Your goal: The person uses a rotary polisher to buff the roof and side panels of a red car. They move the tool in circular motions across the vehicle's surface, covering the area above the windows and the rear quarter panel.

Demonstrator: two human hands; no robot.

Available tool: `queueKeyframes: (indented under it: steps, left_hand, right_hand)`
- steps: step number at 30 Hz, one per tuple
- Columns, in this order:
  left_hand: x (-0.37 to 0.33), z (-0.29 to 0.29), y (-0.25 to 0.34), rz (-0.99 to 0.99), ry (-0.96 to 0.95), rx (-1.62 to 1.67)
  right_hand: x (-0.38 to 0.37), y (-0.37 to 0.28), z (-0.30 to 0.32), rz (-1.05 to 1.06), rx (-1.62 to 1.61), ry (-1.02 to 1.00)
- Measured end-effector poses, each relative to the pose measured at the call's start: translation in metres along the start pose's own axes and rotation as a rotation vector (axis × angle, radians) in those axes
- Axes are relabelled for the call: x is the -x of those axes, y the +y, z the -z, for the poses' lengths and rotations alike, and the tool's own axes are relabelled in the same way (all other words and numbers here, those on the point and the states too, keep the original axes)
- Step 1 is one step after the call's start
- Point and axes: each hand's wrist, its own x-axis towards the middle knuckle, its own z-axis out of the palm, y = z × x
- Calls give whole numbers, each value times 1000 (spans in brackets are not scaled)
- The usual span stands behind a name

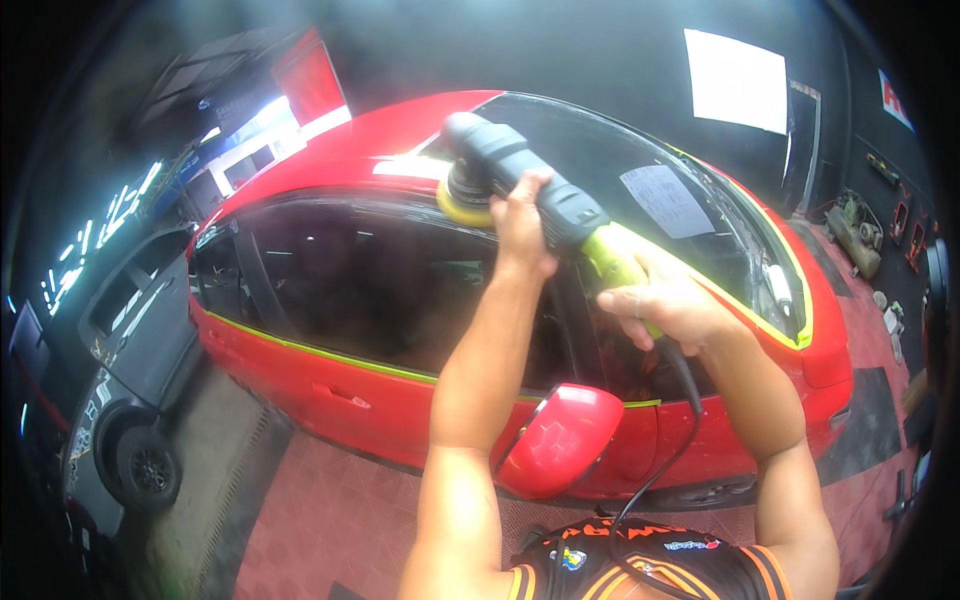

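At the near roof edge (pixel 345 180) of a glossy red car (pixel 405 402), above dark side windows (pixel 340 270): holding a black-and-lime corded polisher (pixel 570 195) with round yellow pad (pixel 460 208), left grip (pixel 520 225) around black housing (pixel 510 150), right grip (pixel 670 300) around lime handle (pixel 608 252).

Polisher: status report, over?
Left hand on polisher, right hand on its green handle. Yellow pad by red roof, contact unclear. Cord hangs near mirror.

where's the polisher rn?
Head view, upper middle: the polisher is held by the left hand at its dark body and the right hand at its lime handle, yellow pad at the red car's roof edge above the side windows.
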Motion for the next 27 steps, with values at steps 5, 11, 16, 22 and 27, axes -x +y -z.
queueKeyframes:
  steps: [5, 11, 16, 22, 27]
  left_hand:
    - [37, -30, -38, -23, -44, 56]
    - [52, -55, -65, 77, -63, 84]
    - [48, -53, -62, 81, -33, 67]
    - [9, -16, -24, -19, -65, 93]
    - [-35, 14, 46, -92, -13, 44]
  right_hand:
    - [49, 6, 17, -29, -73, 48]
    - [74, 14, 36, -35, -99, 88]
    - [68, 11, 31, -34, -68, 106]
    - [22, -13, 1, -20, 6, 42]
    - [-48, -40, -29, 40, 85, -13]
